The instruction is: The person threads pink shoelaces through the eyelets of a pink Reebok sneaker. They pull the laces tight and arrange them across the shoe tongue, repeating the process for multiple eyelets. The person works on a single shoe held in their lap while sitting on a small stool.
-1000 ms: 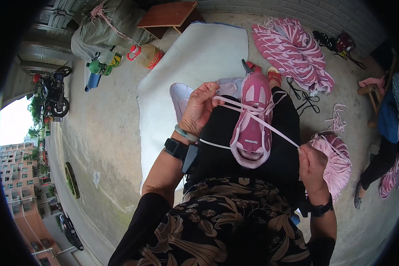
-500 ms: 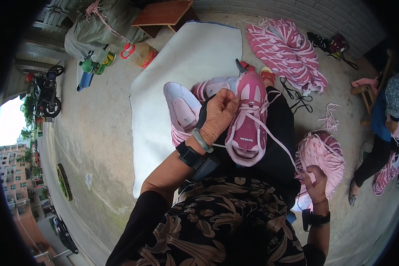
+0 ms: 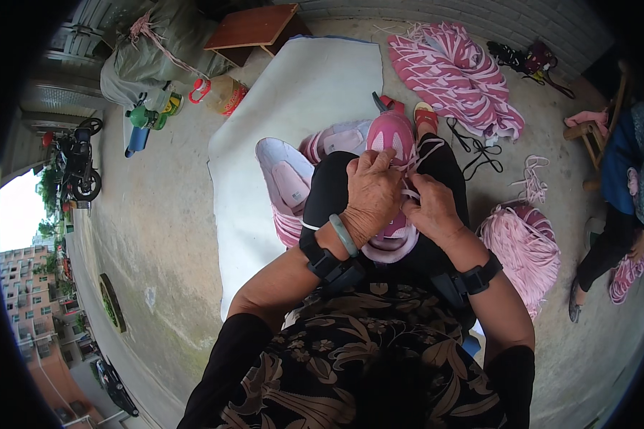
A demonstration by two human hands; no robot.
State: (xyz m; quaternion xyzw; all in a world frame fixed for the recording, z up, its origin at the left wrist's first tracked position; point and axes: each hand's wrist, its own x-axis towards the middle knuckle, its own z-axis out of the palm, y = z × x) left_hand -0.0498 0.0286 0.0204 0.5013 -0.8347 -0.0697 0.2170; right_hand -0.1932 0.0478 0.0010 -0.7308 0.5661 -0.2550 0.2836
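A pink sneaker (image 3: 391, 134) lies across my lap with its toe pointing away from me. My left hand (image 3: 372, 193) is on the shoe's left side, fingers bent and closed over the lacing area; its fingertips are partly hidden. From the right, my right hand (image 3: 436, 209) pinches at the pale pink shoelace (image 3: 431, 149), thumb and fingers together over the tongue. A lace loop sticks out beyond the fingers, near the toe. Left of my knee stands a pink shoe upper (image 3: 285, 168) with pale lining, and another shoe upper (image 3: 340, 141) lies behind it.
A white sheet (image 3: 265, 114) covers the ground ahead. Bundled pink-and-white pieces (image 3: 454, 79) lie at the far right, with a heap of pale pink laces (image 3: 522, 247) nearer. Bottles (image 3: 222, 94) and a wooden stool (image 3: 250, 28) stand far left. Another person (image 3: 615, 193) sits at right.
My right hand has come left from the lace heap to the sneaker. My left hand has moved over the lacing, and the long trailing lace end no longer shows at the right.
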